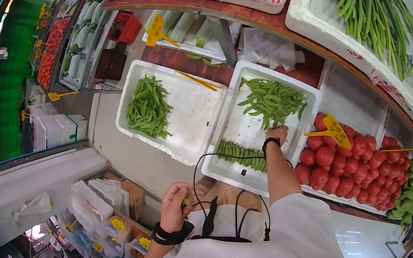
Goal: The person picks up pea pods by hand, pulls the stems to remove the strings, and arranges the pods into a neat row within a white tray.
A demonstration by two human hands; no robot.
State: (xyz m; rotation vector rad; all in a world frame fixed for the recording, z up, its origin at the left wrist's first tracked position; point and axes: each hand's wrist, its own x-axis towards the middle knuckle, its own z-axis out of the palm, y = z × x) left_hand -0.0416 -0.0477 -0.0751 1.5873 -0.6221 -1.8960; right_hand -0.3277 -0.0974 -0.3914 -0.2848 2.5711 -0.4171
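Observation:
My right hand (pixel 276 134) reaches into a white foam box (pixel 228 127), its fingers bent at the lower edge of a loose heap of green pea pods (pixel 272 99); whatever it grips is too small to tell. Along the near side of the same box, more pods (pixel 239 154) lie in a neat row. In front of my body my left hand (pixel 176 200) is raised with curled fingers, closed on a small green pod (pixel 185 201). Left of the first box, another foam box (pixel 191 121) holds a pile of pods (pixel 149 107) at its left side.
Red tomatoes (pixel 345 166) with a yellow tag (pixel 333 131) and green peppers (pixel 410 190) lie to the right. A shelf edge (pixel 210 7) above carries boxes of eggs and long green vegetables (pixel 375 20). Packaged goods (pixel 106 205) stand at lower left. A black cord loops between my arms.

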